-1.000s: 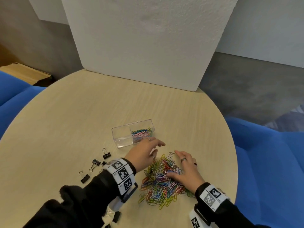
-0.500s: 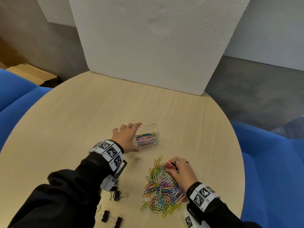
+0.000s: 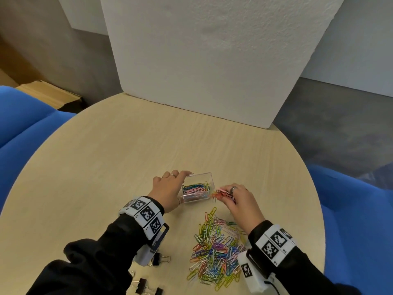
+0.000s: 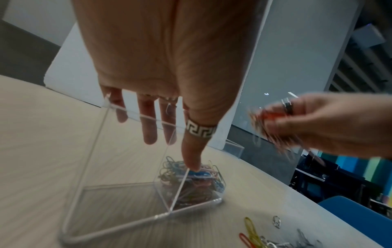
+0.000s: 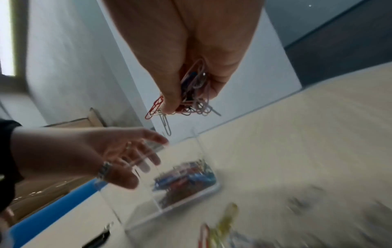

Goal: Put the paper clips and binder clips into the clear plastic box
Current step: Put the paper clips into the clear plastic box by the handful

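Clear plastic box (image 3: 207,177): it stands on the round wooden table (image 3: 106,167), toward the near edge and about midway across, with a divider splitting it into two compartments.
Box contents: the right compartment holds a heap of coloured paper clips (image 3: 195,189); in the left wrist view I can see nothing in the left compartment.
My left hand (image 3: 168,188): I hold the box from its left side, fingers stretched over the far wall and thumb on the near wall, so the box sits clasped between them. My thumb tip reaches down to the clips by the divider.
My right hand (image 3: 238,199): my fingers and thumb are curled round a bunch of paper clips (image 5: 191,94), raised off the table just beside the box's right end. A red clip and a silver one dangle below my thumb.
Loose pile of paper clips (image 3: 217,250): it lies on the table nearer the near edge than the box, under my right wrist.
Binder clips (image 3: 158,259): small black ones lie near the near edge, left of the pile and under my left forearm, outside the box.
White foam board (image 3: 212,60): it stands upright at the far edge of the table.
Blue seats (image 3: 21,120): they flank the table on the left and right.
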`<state>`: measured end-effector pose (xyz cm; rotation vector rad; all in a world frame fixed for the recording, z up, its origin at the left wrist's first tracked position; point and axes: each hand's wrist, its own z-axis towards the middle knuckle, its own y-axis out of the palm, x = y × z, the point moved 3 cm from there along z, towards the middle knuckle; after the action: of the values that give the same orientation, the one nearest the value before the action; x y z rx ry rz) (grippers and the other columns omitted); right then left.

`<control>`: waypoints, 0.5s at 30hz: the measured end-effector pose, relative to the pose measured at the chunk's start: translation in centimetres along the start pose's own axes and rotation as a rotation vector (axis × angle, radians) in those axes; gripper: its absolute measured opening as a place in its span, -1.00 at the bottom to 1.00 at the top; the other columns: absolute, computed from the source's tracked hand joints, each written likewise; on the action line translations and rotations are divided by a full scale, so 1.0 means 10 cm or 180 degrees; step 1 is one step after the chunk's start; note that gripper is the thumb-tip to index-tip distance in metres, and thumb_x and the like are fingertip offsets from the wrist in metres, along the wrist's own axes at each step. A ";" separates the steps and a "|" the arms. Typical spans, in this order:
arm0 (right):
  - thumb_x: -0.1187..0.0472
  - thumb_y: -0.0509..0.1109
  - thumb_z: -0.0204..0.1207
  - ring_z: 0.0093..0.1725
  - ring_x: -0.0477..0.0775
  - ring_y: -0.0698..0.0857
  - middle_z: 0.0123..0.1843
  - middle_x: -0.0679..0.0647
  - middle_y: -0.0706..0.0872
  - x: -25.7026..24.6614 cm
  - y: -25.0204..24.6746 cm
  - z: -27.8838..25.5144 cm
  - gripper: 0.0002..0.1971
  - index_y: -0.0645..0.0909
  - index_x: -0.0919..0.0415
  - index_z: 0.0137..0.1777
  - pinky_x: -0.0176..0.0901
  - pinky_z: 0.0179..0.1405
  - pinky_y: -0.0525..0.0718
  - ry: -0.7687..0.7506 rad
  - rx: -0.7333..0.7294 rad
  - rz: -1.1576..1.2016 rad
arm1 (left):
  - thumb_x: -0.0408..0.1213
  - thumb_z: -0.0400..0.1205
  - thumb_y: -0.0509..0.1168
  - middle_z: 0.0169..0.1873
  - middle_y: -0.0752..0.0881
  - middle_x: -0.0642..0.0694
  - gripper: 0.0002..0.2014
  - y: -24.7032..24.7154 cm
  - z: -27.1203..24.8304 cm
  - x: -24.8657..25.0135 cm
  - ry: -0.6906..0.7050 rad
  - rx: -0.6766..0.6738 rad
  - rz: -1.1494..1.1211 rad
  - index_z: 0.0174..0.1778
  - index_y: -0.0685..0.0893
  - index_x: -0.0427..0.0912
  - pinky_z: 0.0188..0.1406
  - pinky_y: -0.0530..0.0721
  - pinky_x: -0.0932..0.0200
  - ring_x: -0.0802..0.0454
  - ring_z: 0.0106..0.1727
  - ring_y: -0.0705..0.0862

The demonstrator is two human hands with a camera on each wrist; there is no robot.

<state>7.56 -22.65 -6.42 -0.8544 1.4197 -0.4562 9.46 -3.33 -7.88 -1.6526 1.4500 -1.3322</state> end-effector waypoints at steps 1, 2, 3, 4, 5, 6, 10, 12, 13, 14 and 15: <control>0.16 0.36 0.54 0.05 -0.07 0.51 0.00 0.02 0.69 -0.10 -0.04 0.07 -0.78 0.68 0.18 0.13 -0.46 -0.04 0.30 -0.0147 0.0083 0.0016 | -0.18 0.56 0.36 0.34 0.45 -0.01 -0.26 0.00 0.00 0.00 -0.0001 0.0007 -0.0011 0.57 0.09 0.10 0.29 0.32 -0.02 -0.05 0.38 0.40; 0.18 0.36 0.54 0.05 -0.07 0.50 -0.01 0.03 0.70 -0.19 -0.06 0.13 -0.79 0.68 0.19 0.12 -0.48 -0.04 0.28 -0.0282 0.0152 0.0008 | -0.17 0.56 0.36 0.34 0.45 -0.01 -0.27 0.00 0.00 0.00 0.0004 0.0010 -0.0019 0.56 0.09 0.10 0.29 0.32 -0.03 -0.05 0.38 0.40; 0.20 0.36 0.54 0.06 -0.04 0.50 0.00 0.04 0.70 -0.27 -0.07 0.20 -0.79 0.68 0.21 0.13 -0.49 -0.04 0.27 -0.0387 0.0183 -0.0035 | -0.17 0.56 0.36 0.34 0.45 -0.01 -0.27 0.00 0.00 0.01 0.0012 0.0012 -0.0021 0.56 0.09 0.10 0.30 0.32 -0.03 -0.05 0.38 0.40; 0.23 0.35 0.54 0.08 -0.02 0.49 0.02 0.05 0.69 -0.33 -0.05 0.27 -0.79 0.68 0.23 0.14 -0.48 -0.03 0.26 -0.0461 0.0179 -0.0098 | -0.17 0.56 0.36 0.34 0.44 -0.01 -0.27 0.00 -0.01 0.01 0.0014 0.0014 -0.0016 0.56 0.09 0.10 0.30 0.32 -0.03 -0.05 0.38 0.40; 0.26 0.34 0.55 0.11 0.01 0.49 0.04 0.07 0.69 -0.37 -0.02 0.34 -0.78 0.67 0.24 0.16 -0.47 0.00 0.26 -0.0501 0.0152 -0.0158 | -0.17 0.56 0.35 0.34 0.44 -0.01 -0.28 -0.01 0.00 0.00 0.0016 0.0015 -0.0003 0.56 0.09 0.10 0.30 0.32 -0.03 -0.06 0.38 0.40; 0.28 0.33 0.55 0.15 0.03 0.48 0.06 0.08 0.69 -0.39 0.02 0.40 -0.77 0.66 0.23 0.18 -0.43 0.04 0.28 -0.0518 0.0108 -0.0202 | -0.17 0.56 0.35 0.34 0.44 -0.02 -0.28 -0.01 0.00 0.00 0.0016 0.0013 0.0012 0.56 0.09 0.10 0.30 0.32 -0.03 -0.06 0.38 0.40; 0.27 0.28 0.58 0.24 0.14 0.45 0.16 0.13 0.65 -0.36 0.27 0.51 -0.72 0.62 0.22 0.25 -0.14 0.20 0.43 -0.0676 -0.0353 -0.0735 | -0.16 0.56 0.35 0.35 0.44 -0.02 -0.28 -0.01 0.00 0.00 0.0026 -0.0006 -0.0011 0.56 0.10 0.11 0.32 0.30 -0.05 -0.06 0.39 0.39; 0.32 0.30 0.54 0.23 0.22 0.48 0.14 0.18 0.67 -0.34 0.37 0.49 -0.72 0.64 0.24 0.23 -0.01 0.18 0.51 -0.0883 -0.0482 -0.0916 | -0.16 0.55 0.35 0.35 0.44 -0.02 -0.28 -0.01 0.00 -0.01 0.0037 0.0001 -0.0042 0.56 0.11 0.12 0.34 0.29 -0.05 -0.06 0.40 0.39; 0.37 0.34 0.50 0.19 0.26 0.52 0.10 0.20 0.70 -0.34 0.39 0.47 -0.72 0.66 0.26 0.19 0.05 0.13 0.56 -0.0978 -0.0428 -0.0866 | -0.16 0.55 0.35 0.35 0.44 -0.02 -0.28 -0.01 0.00 -0.01 0.0043 0.0008 -0.0049 0.55 0.11 0.12 0.33 0.29 -0.05 -0.06 0.40 0.39; 0.41 0.38 0.44 0.14 0.29 0.57 0.05 0.22 0.72 -0.33 0.40 0.46 -0.72 0.68 0.28 0.15 0.05 0.07 0.59 -0.1042 -0.0363 -0.0764 | -0.17 0.55 0.35 0.35 0.44 -0.02 -0.29 -0.01 0.00 -0.01 0.0050 0.0013 -0.0050 0.55 0.11 0.12 0.33 0.29 -0.04 -0.06 0.40 0.39; 0.44 0.42 0.38 0.09 0.29 0.61 0.01 0.22 0.74 -0.32 0.40 0.46 -0.70 0.69 0.29 0.12 -0.03 0.04 0.59 -0.1094 -0.0276 -0.0612 | -0.17 0.55 0.35 0.35 0.44 -0.02 -0.29 -0.01 0.00 -0.01 0.0056 0.0015 -0.0050 0.55 0.12 0.12 0.32 0.30 -0.04 -0.06 0.40 0.39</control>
<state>10.80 -16.67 -7.59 -1.0892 1.0520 -0.3729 9.51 -3.18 -7.85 -1.6563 1.4458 -1.3610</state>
